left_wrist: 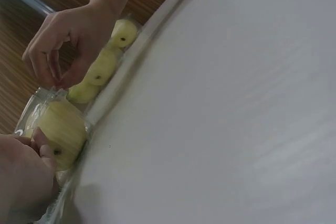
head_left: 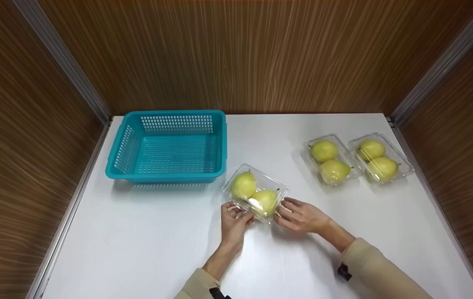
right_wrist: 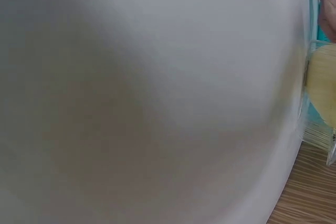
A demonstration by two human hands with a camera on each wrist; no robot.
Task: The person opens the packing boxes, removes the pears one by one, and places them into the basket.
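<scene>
A clear plastic clamshell box (head_left: 264,181) with two yellow-green pears (head_left: 243,185) inside is near the middle of the white table, turned at an angle. My left hand (head_left: 233,224) pinches its front left edge, thumb towards the near side. At the right end, my right hand (head_left: 300,216) has its fingers bent against the box. In the left wrist view the right hand (left_wrist: 71,43) brings thumb and fingertips together on the box's rim, while the left hand (left_wrist: 23,174) holds the other end. The right wrist view catches only part of the box, with one pear (right_wrist: 323,85).
A teal perforated basket (head_left: 165,175) with nothing in it stands at the back left. Two more clear boxes of pears, one on the left (head_left: 346,154) and one on the right (head_left: 396,150), lie side by side at the back right. Wood-grain panels (head_left: 236,58) enclose the table.
</scene>
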